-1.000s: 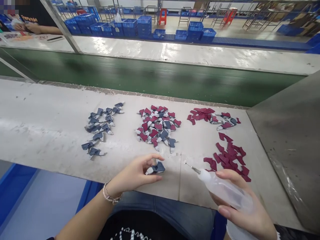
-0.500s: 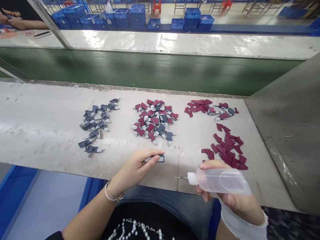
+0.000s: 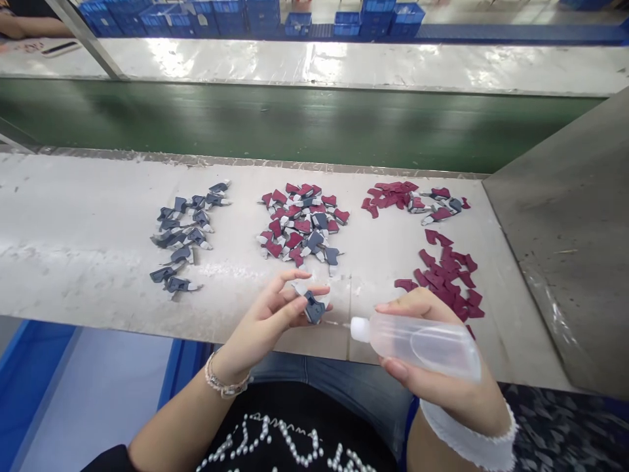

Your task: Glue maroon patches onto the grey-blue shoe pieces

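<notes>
Between its fingertips my left hand [image 3: 272,314] holds a dark blue-grey piece [image 3: 314,308] with a pale end, lifted over the table's front edge. My right hand [image 3: 432,341] is wrapped round a translucent squeeze bottle [image 3: 417,341] lying nearly level; its white cap and thin needle tip point left, close to the held piece. Beyond my hands is a pile of maroon and blue-grey pieces [image 3: 302,226]. Blue-grey pieces [image 3: 181,252] lie in a loose group to the left. Flat maroon pieces [image 3: 449,272] are spread on the right, partly behind my right hand.
Another maroon heap [image 3: 390,196] and a few joined pieces [image 3: 445,206] lie at the back right. A metal panel [image 3: 570,242] bounds the table [image 3: 88,262] on the right. A green belt [image 3: 275,124] runs behind it. A person's arm [image 3: 39,27] shows top left.
My left hand has raised the blue-grey piece off the table and turned it face up. My right hand has brought the bottle left and up, its tip now near the piece. The view has tilted slightly down.
</notes>
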Demonstrator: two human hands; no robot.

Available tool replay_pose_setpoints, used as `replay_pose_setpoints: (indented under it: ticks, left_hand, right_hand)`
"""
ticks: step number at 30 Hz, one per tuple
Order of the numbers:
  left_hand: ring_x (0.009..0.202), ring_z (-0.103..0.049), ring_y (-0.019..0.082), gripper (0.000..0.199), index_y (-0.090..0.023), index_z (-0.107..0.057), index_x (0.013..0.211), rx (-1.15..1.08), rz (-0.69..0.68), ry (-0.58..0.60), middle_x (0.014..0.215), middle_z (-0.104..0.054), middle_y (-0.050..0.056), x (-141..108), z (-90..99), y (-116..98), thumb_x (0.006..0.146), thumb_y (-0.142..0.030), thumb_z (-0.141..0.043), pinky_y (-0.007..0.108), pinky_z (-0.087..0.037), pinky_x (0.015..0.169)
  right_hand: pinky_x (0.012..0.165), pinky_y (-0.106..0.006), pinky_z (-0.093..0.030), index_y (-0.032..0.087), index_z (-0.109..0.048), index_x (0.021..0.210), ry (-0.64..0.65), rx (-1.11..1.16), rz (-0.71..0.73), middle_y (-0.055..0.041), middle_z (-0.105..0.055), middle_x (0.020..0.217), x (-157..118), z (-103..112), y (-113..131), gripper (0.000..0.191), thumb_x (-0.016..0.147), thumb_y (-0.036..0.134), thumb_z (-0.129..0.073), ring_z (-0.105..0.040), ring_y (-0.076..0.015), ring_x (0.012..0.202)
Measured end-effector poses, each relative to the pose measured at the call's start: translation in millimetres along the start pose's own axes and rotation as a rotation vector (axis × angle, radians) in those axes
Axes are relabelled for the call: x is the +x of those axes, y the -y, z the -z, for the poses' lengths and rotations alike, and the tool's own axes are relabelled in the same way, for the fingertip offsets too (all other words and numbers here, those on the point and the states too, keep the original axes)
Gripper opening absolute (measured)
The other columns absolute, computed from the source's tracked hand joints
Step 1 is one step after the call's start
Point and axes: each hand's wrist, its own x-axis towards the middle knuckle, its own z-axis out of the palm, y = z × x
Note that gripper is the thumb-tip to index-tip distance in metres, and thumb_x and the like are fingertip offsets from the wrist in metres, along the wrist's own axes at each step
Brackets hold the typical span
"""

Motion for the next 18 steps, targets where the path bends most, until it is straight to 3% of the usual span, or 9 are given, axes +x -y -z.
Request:
replay_pose_setpoints:
  ticks: [4, 9, 12, 18]
  left_hand:
    - [0.097, -0.066, 0.014, 0.063, -0.032, -0.049, 0.126, 0.12, -0.027, 0.013, 0.123, -0.061, 0.003, -9, -14.8, 0, 0.077, -0.013, -0.084, 0.021, -0.057, 0.078]
    - [0.095, -0.065, 0.014, 0.043, -0.026, -0.052, 0.113, 0.306, -0.076, -0.047, 0.11, -0.064, 0.002, -15, -25.6, -2, 0.081, -0.014, -0.079, 0.022, -0.056, 0.079]
    - [0.094, -0.067, 0.013, 0.046, -0.027, -0.05, 0.117, 0.29, -0.093, -0.009, 0.115, -0.066, 0.003, -17, -27.7, -2, 0.082, -0.012, -0.076, 0.022, -0.056, 0.081]
    - [0.079, -0.065, 0.008, 0.05, -0.028, -0.048, 0.12, 0.287, -0.099, 0.009, 0.112, -0.07, 0.003, -18, -30.3, -5, 0.081, -0.013, -0.076, 0.013, -0.049, 0.064]
  right_hand:
    - [0.054, -0.025, -0.051, 0.029, -0.065, 0.095, -0.073, -0.2, 0.172, 0.004, -0.063, 0.076, 0, -13, 10, 0.029, 0.072, 0.02, -0.079, -0.061, -0.0144, 0.06]
    - [0.046, -0.027, -0.048, 0.026, -0.059, 0.088, -0.015, -0.423, 0.246, 0.0041, -0.061, 0.067, -3, -25, 19, 0.021, 0.075, 0.024, -0.076, -0.06, -0.0157, 0.052]
    - [0.046, -0.028, -0.051, 0.025, -0.06, 0.087, -0.016, -0.445, 0.205, 0.0028, -0.062, 0.065, -2, -33, 23, 0.02, 0.076, 0.031, -0.076, -0.061, -0.0175, 0.053]
    - [0.051, -0.029, -0.055, 0.025, -0.066, 0.092, -0.038, -0.488, 0.226, -0.0001, -0.066, 0.07, 8, -46, 32, 0.027, 0.075, 0.043, -0.078, -0.067, -0.0219, 0.063]
